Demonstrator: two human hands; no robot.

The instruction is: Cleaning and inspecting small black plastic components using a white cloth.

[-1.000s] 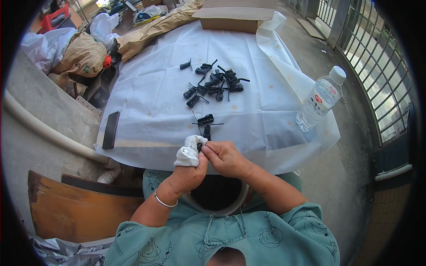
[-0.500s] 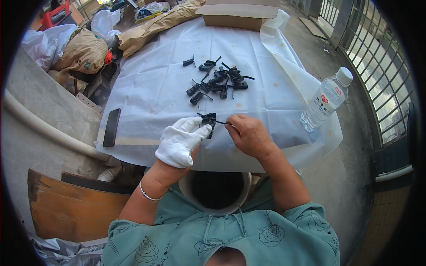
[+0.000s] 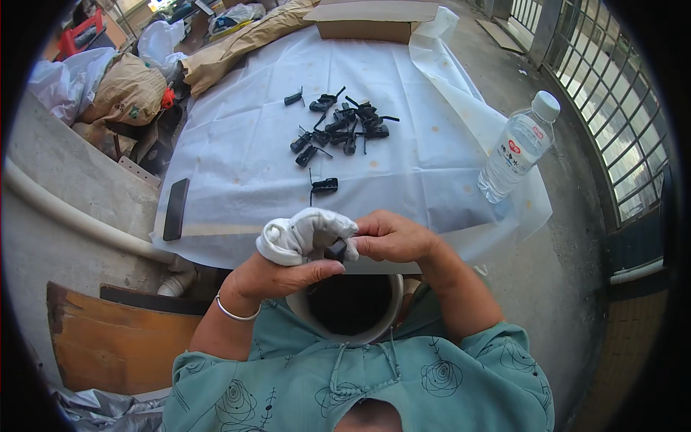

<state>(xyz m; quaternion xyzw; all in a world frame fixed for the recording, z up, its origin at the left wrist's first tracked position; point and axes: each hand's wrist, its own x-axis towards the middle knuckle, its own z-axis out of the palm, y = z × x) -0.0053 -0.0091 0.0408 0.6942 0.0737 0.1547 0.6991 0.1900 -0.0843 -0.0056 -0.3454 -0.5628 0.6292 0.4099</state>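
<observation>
Small black plastic piece: over the middle of the worktop's near edge, gripped in curled left hand in white cloth glove, thumb bare. Bare right hand: fingers drawn together at the glove's tips, any hold hidden. Just beyond: single black stemmed piece. Farther: heap of similar black pieces. Right edge: clear white-capped plastic bottle. Left edge, near corner: flat black rectangular slab.

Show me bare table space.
Free: white sheet between the scattered small black pieces and clear plastic bottle, also leftward to the flat black slab. Crowded: among the pieces, and mid near edge, at white-gloved left hand and bare right hand.
</observation>
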